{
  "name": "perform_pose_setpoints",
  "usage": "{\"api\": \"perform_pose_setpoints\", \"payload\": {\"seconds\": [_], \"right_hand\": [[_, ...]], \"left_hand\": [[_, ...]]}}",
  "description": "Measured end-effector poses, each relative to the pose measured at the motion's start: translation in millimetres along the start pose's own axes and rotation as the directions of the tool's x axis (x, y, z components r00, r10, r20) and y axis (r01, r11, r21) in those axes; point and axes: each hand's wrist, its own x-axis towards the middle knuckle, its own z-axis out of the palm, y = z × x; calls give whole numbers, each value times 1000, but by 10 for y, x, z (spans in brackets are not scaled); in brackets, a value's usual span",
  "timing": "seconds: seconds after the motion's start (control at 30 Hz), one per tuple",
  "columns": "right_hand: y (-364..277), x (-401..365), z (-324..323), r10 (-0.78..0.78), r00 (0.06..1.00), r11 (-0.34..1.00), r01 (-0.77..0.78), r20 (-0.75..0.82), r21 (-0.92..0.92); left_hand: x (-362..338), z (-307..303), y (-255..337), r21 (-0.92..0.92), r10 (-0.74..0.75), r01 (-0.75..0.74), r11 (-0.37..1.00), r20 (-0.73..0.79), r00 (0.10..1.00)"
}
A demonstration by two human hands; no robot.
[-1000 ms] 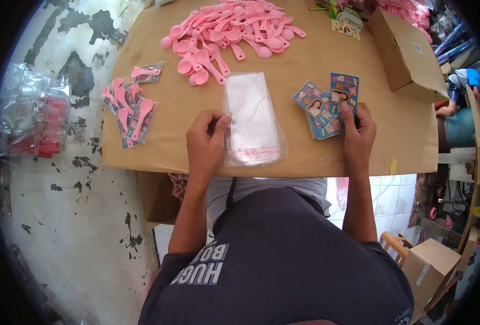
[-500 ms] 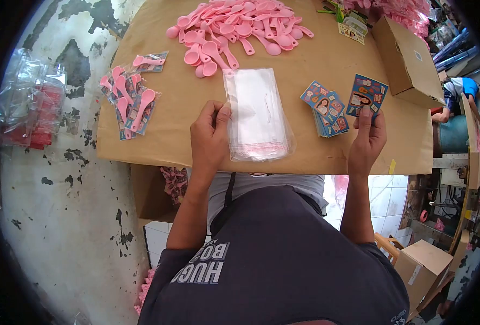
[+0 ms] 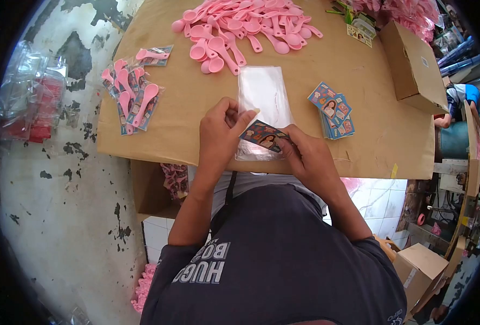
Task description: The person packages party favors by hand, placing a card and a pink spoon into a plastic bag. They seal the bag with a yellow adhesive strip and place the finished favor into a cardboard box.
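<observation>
My right hand (image 3: 309, 158) pinches a printed blue card (image 3: 265, 135) by its right end, tilted over a stack of clear plastic bags (image 3: 262, 86). At the left edge of the stack is my left hand (image 3: 221, 130), fingers curled and thumb reaching across the bags beside the card's left corner. What its fingers hold, if anything, is hidden. A pile of similar cards (image 3: 333, 111) lies to the right. Left of my hands are several packed pink spoons (image 3: 145, 105) in clear bags with cards.
A heap of loose pink spoons (image 3: 245, 27) covers the back of the table (image 3: 180, 124). An open cardboard box (image 3: 413, 67) stands at the right edge. Plastic packs (image 3: 28, 103) lie far left against the worn wall. Another person (image 3: 459, 97) is at the far right.
My right hand has brought the card leftward from beside the card pile to above the bags. My left hand has shifted slightly right, its thumb now over the stack.
</observation>
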Motion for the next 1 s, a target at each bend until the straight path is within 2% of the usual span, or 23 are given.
{"api": "perform_pose_setpoints", "payload": {"seconds": [0.1, 0.17, 0.3, 0.5, 0.57, 0.6, 0.67, 0.7, 0.8, 0.83, 0.9, 0.97, 1.0], "right_hand": [[7, -17, -5, 4, 1000, 1000, -4, 1, 4], [-31, -29, -1, -8, 1000, 1000, 8, -6, 7], [-21, -48, 17, 8, 1000, 1000, -8, 14, -15], [-12, -59, -7, 31, 999, 999, -31, -7, 28], [-42, -48, -44, 132, 990, 980, -124, -42, 153], [-28, -38, -41, 129, 991, 981, -122, -41, 150], [19, -6, -25, 258, 961, 874, -188, -99, 448], [13, 32, -9, 273, 958, 810, -176, -94, 560], [0, 87, 46, 239, 971, 763, -174, -21, 623], [30, 94, 70, 235, 972, 764, -173, -19, 621], [101, 99, 106, 231, 973, 874, -199, -20, 444], [87, 110, 87, 219, 975, 888, -186, -32, 421], [81, 108, 79, 212, 976, 900, -176, -47, 400]], "left_hand": [[12, 15, -67, 18, -1, 1, 1000, 28, 1000], [2, 37, -71, -77, -23, 19, 997, -41, 999], [0, 46, -188, -61, 1, -6, 998, -74, 997], [-8, 34, -211, -198, 17, -32, 980, -78, 997], [-12, 49, -202, -234, 18, -39, 971, -93, 995], [-6, 46, -214, -237, 17, -40, 971, -97, 995], [2, 46, -244, -234, 61, -84, 969, -102, 993], [-9, 34, -215, -237, 62, -85, 968, -104, 993], [-14, -10, -147, -239, 35, -54, 970, -84, 996], [-1, -8, -190, -294, 43, -66, 954, -83, 996], [10, -7, -241, -347, 51, -79, 934, -88, 995], [12, 2, -264, -465, 86, -130, 875, -116, 990], [12, -12, -279, -464, 84, -129, 876, -117, 990]]}}
